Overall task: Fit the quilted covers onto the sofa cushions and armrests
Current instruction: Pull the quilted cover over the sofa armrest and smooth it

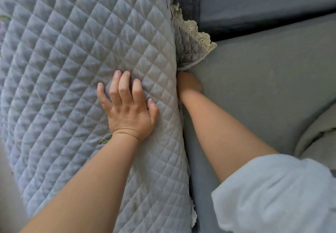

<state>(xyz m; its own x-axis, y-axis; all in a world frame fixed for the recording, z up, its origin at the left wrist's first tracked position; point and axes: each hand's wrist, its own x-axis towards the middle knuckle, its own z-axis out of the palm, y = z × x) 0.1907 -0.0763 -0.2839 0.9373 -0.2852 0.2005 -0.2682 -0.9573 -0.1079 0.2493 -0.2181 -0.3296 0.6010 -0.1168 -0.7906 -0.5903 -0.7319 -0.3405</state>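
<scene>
your left hand [127, 105] presses flat, fingers spread, on the quilted cover [72, 51]. your right hand [188, 83] is tucked into the gap beside the seat cushion [263, 87]; its grip is hidden, so you cannot tell.

A grey sofa seat cushion [263, 87] bears the quilted cover [72, 60], its lace trim [192, 31] beyond the fingertips.
</scene>
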